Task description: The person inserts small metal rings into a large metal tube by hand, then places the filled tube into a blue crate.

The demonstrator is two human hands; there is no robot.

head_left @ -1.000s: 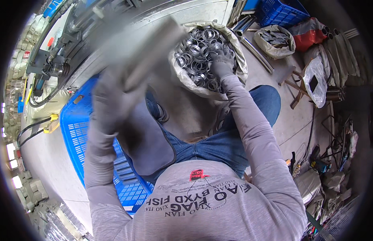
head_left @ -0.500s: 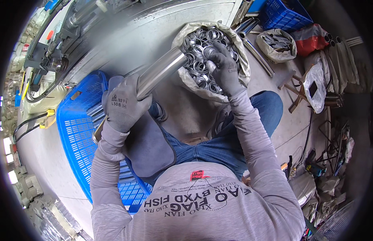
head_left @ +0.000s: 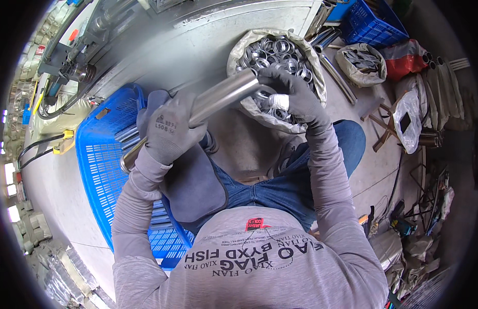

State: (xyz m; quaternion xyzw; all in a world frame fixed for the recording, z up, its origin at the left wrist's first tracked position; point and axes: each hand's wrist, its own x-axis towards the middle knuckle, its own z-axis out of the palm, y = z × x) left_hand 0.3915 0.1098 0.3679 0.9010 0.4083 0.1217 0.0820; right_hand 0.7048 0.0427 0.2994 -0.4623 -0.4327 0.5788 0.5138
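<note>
My left hand (head_left: 172, 126), in a grey glove, is wrapped round a shiny metal tube (head_left: 223, 96) that slants up to the right. The tube's lower end sticks out behind my wrist. At the upper end my right hand (head_left: 302, 102), also gloved and with white wrapping on the thumb, is curled with its fingertips by the tube's mouth. A thin metal ring (head_left: 266, 89) shows between thumb and fingers, partly hidden by them. Beneath lies an open whitish sack (head_left: 322, 85) full of loose metal rings (head_left: 283, 47).
A blue slatted basket (head_left: 97, 159) holding metal tubes stands at my left, with a dark grey pad (head_left: 195, 188) beside it. Machinery (head_left: 69, 72) is at the far left. Toward the right are a smaller sack of metal pieces (head_left: 360, 64), a blue crate (head_left: 373, 26) and a wooden stool (head_left: 381, 121).
My right hand has come up from among the rings in the sack to the tube's upper end. The tube and my left hand have shifted slightly to the right.
</note>
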